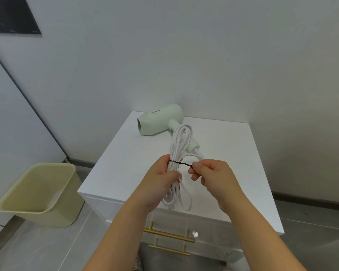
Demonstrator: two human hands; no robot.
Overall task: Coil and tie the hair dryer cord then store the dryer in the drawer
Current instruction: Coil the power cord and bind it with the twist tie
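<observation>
Closest to you, two gold drawer handles [168, 234] under the white cabinet top [233, 153]. Your left hand [160, 178] grips the coiled white cord [181, 141] at its middle. Your right hand [213, 177] pinches the end of the black twist tie [181, 163] wound round the bundle. Beyond, the pale green hair dryer [160, 119] lies on its side on the cabinet, nozzle pointing left.

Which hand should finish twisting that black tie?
Probably the right hand: it already pinches the free end of the twist tie, while the left hand grips the coiled cord.
</observation>
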